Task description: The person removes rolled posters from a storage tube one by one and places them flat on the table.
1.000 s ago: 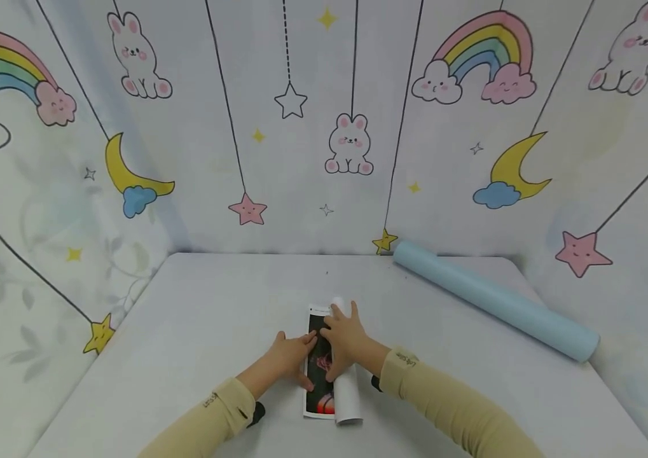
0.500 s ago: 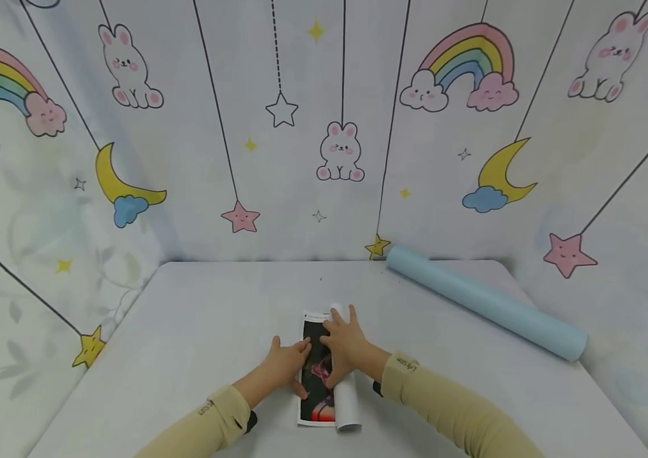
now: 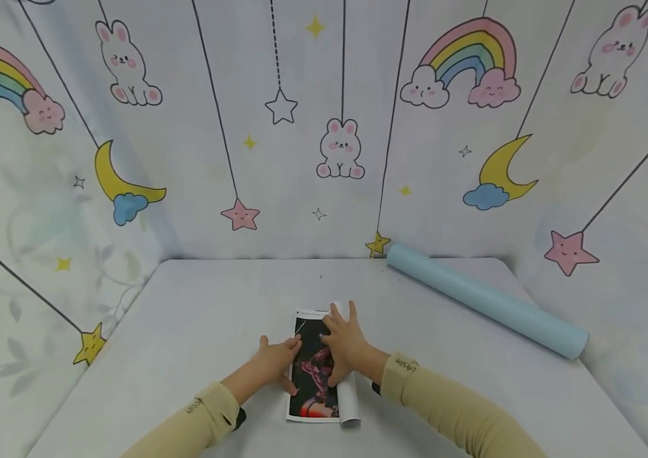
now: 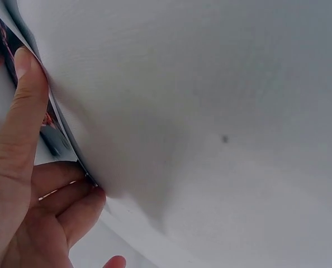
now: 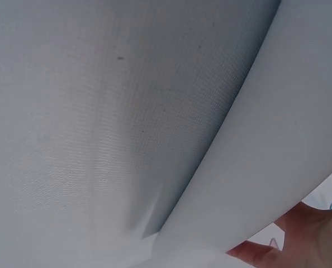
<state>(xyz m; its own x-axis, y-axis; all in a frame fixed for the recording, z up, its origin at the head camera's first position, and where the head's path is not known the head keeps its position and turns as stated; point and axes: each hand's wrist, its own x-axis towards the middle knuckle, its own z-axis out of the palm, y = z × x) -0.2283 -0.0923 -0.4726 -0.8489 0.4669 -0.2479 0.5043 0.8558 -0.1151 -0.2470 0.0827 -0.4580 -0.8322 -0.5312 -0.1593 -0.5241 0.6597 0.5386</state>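
A partly rolled poster (image 3: 313, 372) lies on the white table in the head view. Its printed face is dark with pink and red shapes, and its right side curls into a white roll (image 3: 349, 404). My left hand (image 3: 269, 364) holds the poster's left edge, thumb nearer me and fingers farther along. The left wrist view shows the thumb and bent fingertips right at that edge. My right hand (image 3: 349, 346) rests over the roll with its fingers spread. In the right wrist view the roll's white back (image 5: 266, 123) hides most of that hand.
A long light-blue roll (image 3: 489, 302) lies slanted across the table's back right. Behind the white table (image 3: 215, 305) hangs a backdrop (image 3: 301, 159) with rabbits, stars, moons and rainbows. Beige sleeves (image 3: 455, 404) cover both forearms.
My left hand has drawn the poster's left edge leftward, and more of the printed face shows. My right hand has stayed at the roll. The head view has shifted slightly.
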